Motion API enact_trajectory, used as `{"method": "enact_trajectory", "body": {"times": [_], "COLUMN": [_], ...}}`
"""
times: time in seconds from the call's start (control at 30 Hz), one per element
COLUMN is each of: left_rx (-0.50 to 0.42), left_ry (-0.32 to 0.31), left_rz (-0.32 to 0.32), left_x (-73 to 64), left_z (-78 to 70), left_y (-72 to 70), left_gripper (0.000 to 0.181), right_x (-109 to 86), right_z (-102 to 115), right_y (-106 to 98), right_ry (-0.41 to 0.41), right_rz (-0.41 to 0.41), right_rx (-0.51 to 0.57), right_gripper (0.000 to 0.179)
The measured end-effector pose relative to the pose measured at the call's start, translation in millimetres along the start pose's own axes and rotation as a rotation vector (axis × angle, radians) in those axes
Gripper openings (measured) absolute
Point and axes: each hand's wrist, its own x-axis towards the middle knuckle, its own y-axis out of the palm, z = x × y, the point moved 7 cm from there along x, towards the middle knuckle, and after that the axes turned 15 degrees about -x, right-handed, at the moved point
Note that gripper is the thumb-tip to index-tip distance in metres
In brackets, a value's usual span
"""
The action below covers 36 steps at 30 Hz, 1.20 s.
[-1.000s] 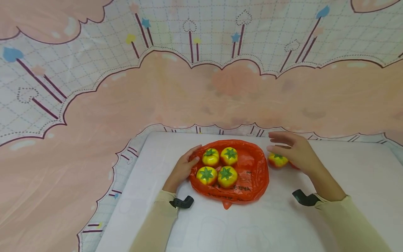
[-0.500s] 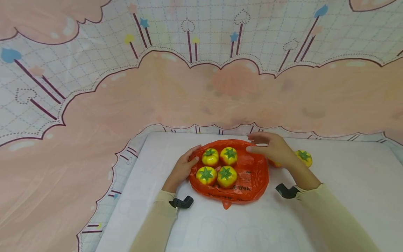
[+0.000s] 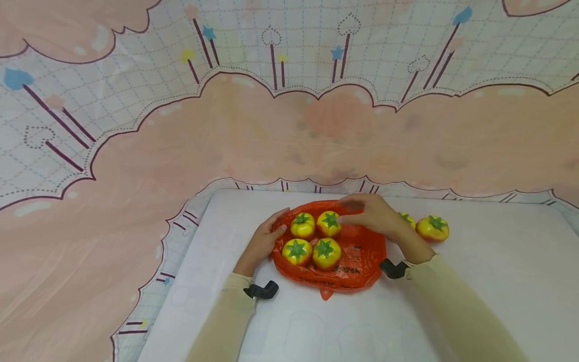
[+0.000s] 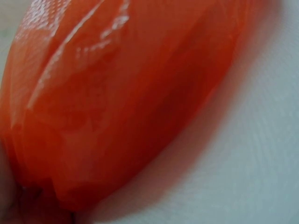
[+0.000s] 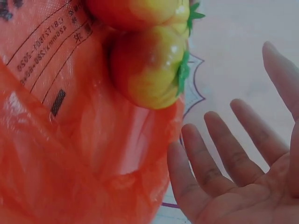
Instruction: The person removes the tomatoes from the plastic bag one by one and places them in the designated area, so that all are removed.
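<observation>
Across the near side of the white table, 2 pale sleeves reach forward, a black device at each wrist. Just beyond lies the red plastic bag, spread open, dark print on it. The left hand grips its left rim, thumb over the edge and fingers along the outside, the same hold as 1.0 s ago. Inside the bag, toward its left, 4 yellow-and-red fruits sit in 2 rows, green star-shaped tops upward; they have not shifted. Over the bag's far right part hangs the right hand, palm bare, fingers spread wide and holding nothing. Its thumb tip is just beside the far right fruit; whether they touch, I cannot tell. It was above the 2 loose fruits 1.0 s ago and has come left since, leaving them in clearer view on the table, right of the bag. Farthest back hangs a cloth with peach cloud shapes.
</observation>
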Motion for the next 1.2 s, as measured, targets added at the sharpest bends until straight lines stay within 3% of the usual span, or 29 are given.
{"method": "enact_trajectory", "body": {"times": [0.33,1.2], "left_rx": [-0.010,-0.006], "left_ry": [-0.004,0.012], "left_rz": [-0.002,0.008], "left_x": [0.7,1.9], "left_z": [1.0,3.5], "left_y": [-0.9,-1.1], "left_gripper": [0.047,0.048], "right_x": [17.3,29.8], "right_z": [8,-2], "right_y": [13,40], "right_ry": [-0.085,-0.010], "right_rz": [0.014,0.052], "right_rx": [-0.029,-0.005], "right_gripper": [0.050,0.049]}}
